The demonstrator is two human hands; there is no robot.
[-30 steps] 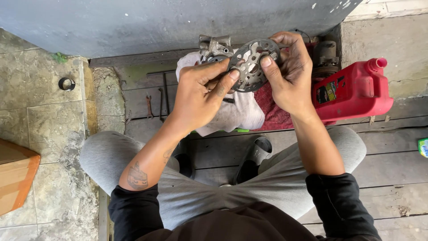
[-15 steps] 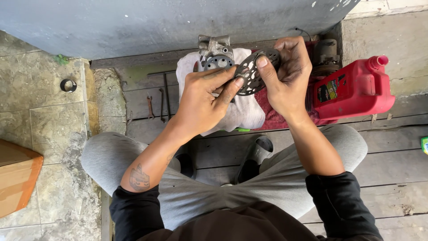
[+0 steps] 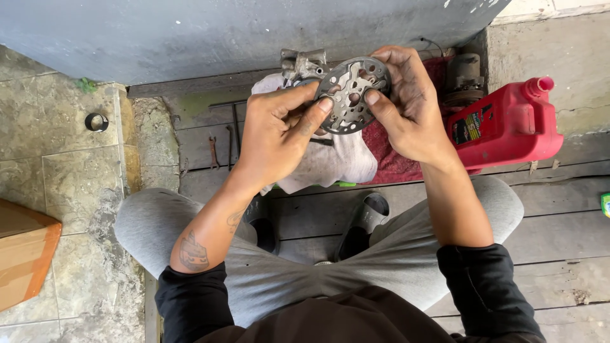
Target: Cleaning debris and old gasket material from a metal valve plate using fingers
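A round grey metal plate [image 3: 350, 95] with several holes is held up in front of me, its flat face turned toward the camera. My left hand [image 3: 279, 130] pinches its lower left edge with thumb and fingers. My right hand [image 3: 406, 105] grips its right edge, thumb on the face. Behind the plate, a grey metal machine part [image 3: 302, 63] rests on a white cloth [image 3: 333, 162] on the wooden floor.
A red plastic jug [image 3: 505, 124] lies at the right, next to a red cloth [image 3: 387, 162] and a dark cylindrical part [image 3: 464, 79]. Small wrenches [image 3: 214, 152] lie on the planks at the left. A black ring [image 3: 96, 122] sits on the tiles; an orange-edged box [image 3: 25, 260] is at far left.
The plate was tilted edge-on half a second ago and now faces the camera flat again. Both hands stayed on it.
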